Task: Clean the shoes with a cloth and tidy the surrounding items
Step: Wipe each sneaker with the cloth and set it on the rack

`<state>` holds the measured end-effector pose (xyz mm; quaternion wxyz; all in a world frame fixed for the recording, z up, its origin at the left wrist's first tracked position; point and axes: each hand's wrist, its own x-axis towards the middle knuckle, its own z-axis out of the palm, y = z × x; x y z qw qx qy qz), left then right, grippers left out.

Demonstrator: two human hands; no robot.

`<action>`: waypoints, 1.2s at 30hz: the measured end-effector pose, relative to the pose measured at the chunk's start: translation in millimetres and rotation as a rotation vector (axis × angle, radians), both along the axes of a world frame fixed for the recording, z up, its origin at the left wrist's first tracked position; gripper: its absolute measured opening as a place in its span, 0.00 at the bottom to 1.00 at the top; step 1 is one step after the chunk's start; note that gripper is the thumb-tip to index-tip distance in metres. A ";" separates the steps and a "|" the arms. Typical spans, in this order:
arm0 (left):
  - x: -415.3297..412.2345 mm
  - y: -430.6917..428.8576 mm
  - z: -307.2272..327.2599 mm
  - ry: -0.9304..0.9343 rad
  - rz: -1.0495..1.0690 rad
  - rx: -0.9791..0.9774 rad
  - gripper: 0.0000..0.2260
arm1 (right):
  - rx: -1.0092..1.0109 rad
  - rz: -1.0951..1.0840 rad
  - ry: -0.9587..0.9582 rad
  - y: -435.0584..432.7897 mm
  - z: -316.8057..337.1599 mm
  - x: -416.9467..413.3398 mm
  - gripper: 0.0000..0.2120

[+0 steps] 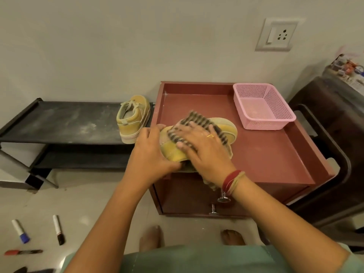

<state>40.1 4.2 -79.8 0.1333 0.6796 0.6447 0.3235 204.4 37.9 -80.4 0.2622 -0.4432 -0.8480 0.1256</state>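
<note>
Three markers lie apart on the floor at far L: a blue-capped marker, a black-tipped marker and, below them near the frame edge, a red-capped marker. Above them is a black shoe rack, its top shelf dusty, with the 1st yellow shoe upright at its R end, heel toward cam. Just R of the rack is a red-brown cabinet with a raised rim. The 2nd yellow shoe sits on its front-L part, tipped on its side. The left hand grips that shoe's near end, fingers curled round it. The right hand lies flat, fingers spread, pressing a striped cloth onto the shoe's upper; the cloth is motion-blurred and part of it hangs under the wrist. A pink basket is in the cabinet's back-R corner, apart from the shoe. A wall socket is above it, and a dark chair is at far R.
</note>
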 end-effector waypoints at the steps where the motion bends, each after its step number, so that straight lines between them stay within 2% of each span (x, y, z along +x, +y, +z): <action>1: 1.0 -0.1 1.1 0.009 0.010 0.005 0.44 | -0.009 -0.106 0.015 7.1 0.6 6.2 0.22; 3: 4.8 -1.3 3.9 0.038 0.022 0.041 0.45 | -0.036 -0.271 0.088 13.4 2.9 12.9 0.23; 4: 6.5 -2.2 5.0 0.049 0.024 0.060 0.44 | -0.046 -0.267 0.120 10.5 4.1 12.0 0.23; 8: 1.9 -3.7 9.4 0.020 0.029 0.089 0.41 | -0.024 0.063 0.116 -9.5 4.0 0.5 0.19; 9: 0.1 -4.5 10.7 0.027 0.037 0.098 0.42 | -0.015 0.053 0.124 -4.8 2.2 3.0 0.19; 12: 1.1 -6.5 14.9 0.054 0.063 0.128 0.43 | -0.077 -0.197 0.267 17.8 1.8 15.6 0.21; 13: 2.6 -6.9 16.0 0.062 0.067 0.137 0.43 | -0.106 -0.220 0.297 18.3 2.7 15.2 0.21; 17: -0.4 -5.9 15.6 0.085 0.040 0.177 0.42 | -0.096 0.094 0.287 -2.2 3.9 -6.0 0.21; 18: -1.9 -5.4 15.6 0.089 0.032 0.181 0.42 | -0.087 0.118 0.279 -1.7 3.2 -6.6 0.21; 22: -3.0 -5.7 17.6 0.129 0.002 0.192 0.45 | -0.104 -0.108 0.371 12.2 3.8 0.8 0.20; 27: -5.2 -6.4 13.2 0.125 -0.012 0.217 0.42 | -0.107 0.113 0.296 0.4 4.6 -7.0 0.20; 31: -4.2 -5.7 14.1 0.132 0.007 0.204 0.45 | -0.120 -0.091 0.318 17.5 8.9 5.6 0.24; 32: -3.7 -6.3 14.1 0.128 0.007 0.204 0.44 | -0.129 -0.084 0.312 14.0 10.2 2.7 0.23; 36: -5.3 -7.0 11.0 0.102 0.001 0.226 0.38 | -0.088 0.154 0.229 -5.5 4.7 -11.1 0.20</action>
